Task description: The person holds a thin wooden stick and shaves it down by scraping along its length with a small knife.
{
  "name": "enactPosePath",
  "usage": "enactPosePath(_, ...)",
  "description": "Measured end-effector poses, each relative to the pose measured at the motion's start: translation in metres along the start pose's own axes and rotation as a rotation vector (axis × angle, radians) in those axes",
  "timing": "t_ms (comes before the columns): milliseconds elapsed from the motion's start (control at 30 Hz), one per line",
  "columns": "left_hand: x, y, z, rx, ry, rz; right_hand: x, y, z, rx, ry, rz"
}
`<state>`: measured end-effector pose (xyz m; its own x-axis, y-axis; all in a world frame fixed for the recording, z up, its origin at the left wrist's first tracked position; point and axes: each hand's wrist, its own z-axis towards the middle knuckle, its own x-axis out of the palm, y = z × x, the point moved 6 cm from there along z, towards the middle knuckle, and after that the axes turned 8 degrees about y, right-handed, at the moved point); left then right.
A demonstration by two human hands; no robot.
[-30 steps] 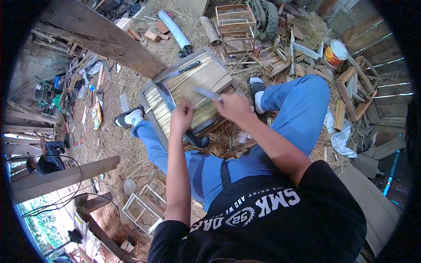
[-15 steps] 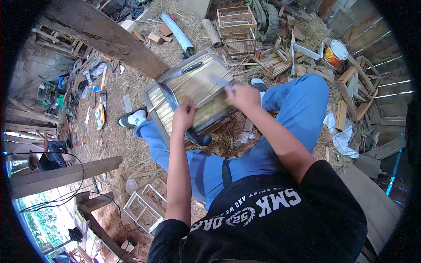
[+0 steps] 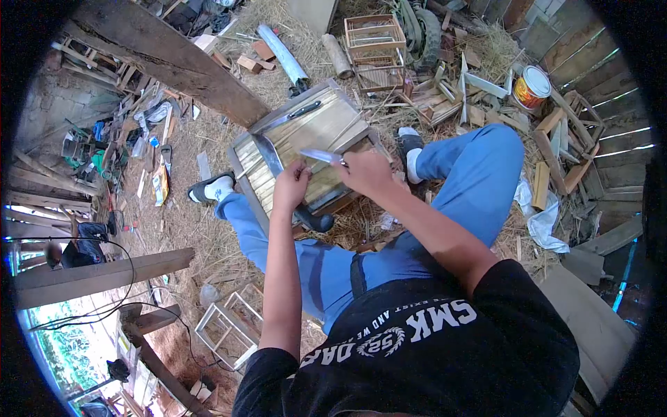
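Observation:
A knife [image 3: 319,155] is held in my right hand [image 3: 367,172], its blade pointing left over a framed wooden work surface [image 3: 239,161]. My left hand [image 3: 292,184] is pinched near the blade's tip; whatever thin thing its fingers hold is too small to make out. Beneath that hand lies a large curved blade with a dark handle [image 3: 316,221]. Thin pale strips [image 3: 253,177] and a flat board [image 3: 323,124] rest on the same surface. A second knife with a black handle [image 3: 304,109] lies along its far edge.
A wooden post [image 3: 174,62] rises beyond the surface. Farther back are a small wooden rack [image 3: 375,52], a wheel [image 3: 425,38] and a paint can [image 3: 532,87]. Another person [image 3: 73,254] is at the far left. A white-edged frame [image 3: 229,330] stands at lower left.
My right hand with the knife moved outward to the right, then came back left toward my left hand. My left hand has stayed nearly in place.

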<state>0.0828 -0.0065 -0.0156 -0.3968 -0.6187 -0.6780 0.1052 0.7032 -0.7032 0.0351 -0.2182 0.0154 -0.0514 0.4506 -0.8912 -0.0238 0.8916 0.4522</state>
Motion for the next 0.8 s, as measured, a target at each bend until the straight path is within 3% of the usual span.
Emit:
enactPosePath(133, 0.002, -0.004, 0.000, -0.032, 0.015, -0.120, 0.005, 0.001, -0.001, -0.014, 0.034, -0.014)
enactPosePath(333, 0.004, 0.008, 0.003, -0.032, 0.014, -0.044, -0.045, -0.147, 0.019, 0.470, -0.047, -0.066)
enactPosePath(433, 0.006, 0.014, 0.011, 0.031, -0.005, -0.007, -0.058, -0.148, 0.012, 0.509, -0.150, 0.024)
enactPosePath(633, 0.013, 0.028, 0.014, 0.016, 0.038, -0.061, -0.010, -0.027, 0.002, 0.097, 0.029, 0.025)
enactPosePath(800, 0.007, 0.014, 0.007, -0.008, 0.049, 0.034, 0.011, 0.000, 0.001, -0.021, 0.041, 0.001)
